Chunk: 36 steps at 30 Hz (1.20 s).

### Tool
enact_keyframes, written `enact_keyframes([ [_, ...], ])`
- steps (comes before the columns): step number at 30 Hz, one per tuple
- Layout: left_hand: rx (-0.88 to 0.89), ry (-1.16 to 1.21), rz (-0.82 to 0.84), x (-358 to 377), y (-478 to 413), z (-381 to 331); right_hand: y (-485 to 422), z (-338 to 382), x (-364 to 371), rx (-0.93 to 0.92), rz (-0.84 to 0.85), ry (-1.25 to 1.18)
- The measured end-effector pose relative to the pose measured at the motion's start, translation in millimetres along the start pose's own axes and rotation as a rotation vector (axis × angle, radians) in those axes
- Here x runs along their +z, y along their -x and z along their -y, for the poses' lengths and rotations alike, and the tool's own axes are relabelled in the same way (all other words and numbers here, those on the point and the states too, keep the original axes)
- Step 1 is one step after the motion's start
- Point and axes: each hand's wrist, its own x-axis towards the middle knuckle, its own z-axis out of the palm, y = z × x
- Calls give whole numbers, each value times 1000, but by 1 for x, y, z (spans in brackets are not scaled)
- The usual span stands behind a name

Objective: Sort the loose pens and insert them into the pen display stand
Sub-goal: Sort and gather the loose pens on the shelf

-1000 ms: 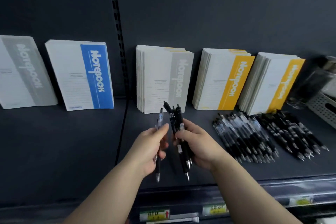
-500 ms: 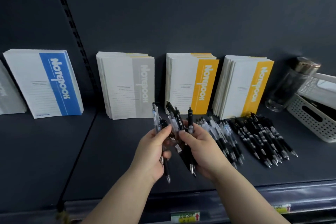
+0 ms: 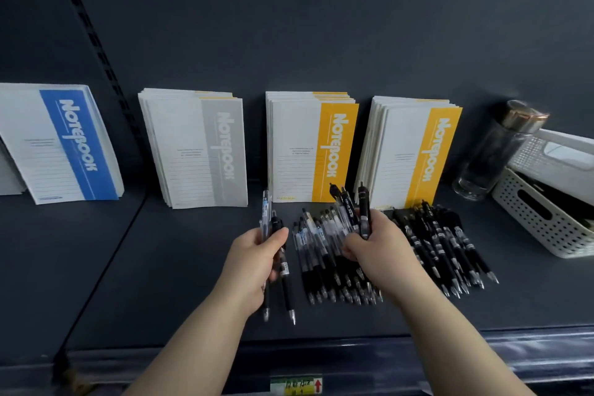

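On the shelf (image 3: 167,267): two heaps of pens lie side by side, clear-barrelled heap (image 3: 321,254) left of black heap (image 3: 446,244)
Left hand (image 3: 254,264): fingers curled round two pens (image 3: 287,291), tips down
Right hand (image 3: 382,251): clamped on a few fanned pens (image 3: 363,212), held over the clear-barrelled heap
Stand: not in view
Risk: the fanned pens splay apart, so one may slip and land in the wrong heap, mixing the sorts; a low tip could scatter the rows
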Motion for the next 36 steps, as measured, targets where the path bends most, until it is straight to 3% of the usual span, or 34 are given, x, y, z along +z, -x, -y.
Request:
enact_keyframes([
  [6, 21, -135, -27, -2, -13, 4, -13, 11, 22, -88, 60, 302],
  [11, 16, -232, -11, -8, -19, 3, -14, 16, 36, -138, 57, 345],
  [15, -36, -199, 11, -11, -21, 5, -11, 16, 27, -90, 73, 204],
  [20, -75, -132, 32, -12, -21, 2, -3, 11, 20, 194, 86, -347],
  [24, -101, -33, 68, -6, -15, -6, 3, 12, 22, 282, 124, -619],
  [29, -179, 152, 157, -4, -4, -20, 7, 11, 23, 222, 129, -600],
  [36, -242, 339, 269, 1, 13, -32, 20, 16, 49, -5, 300, -415],
])
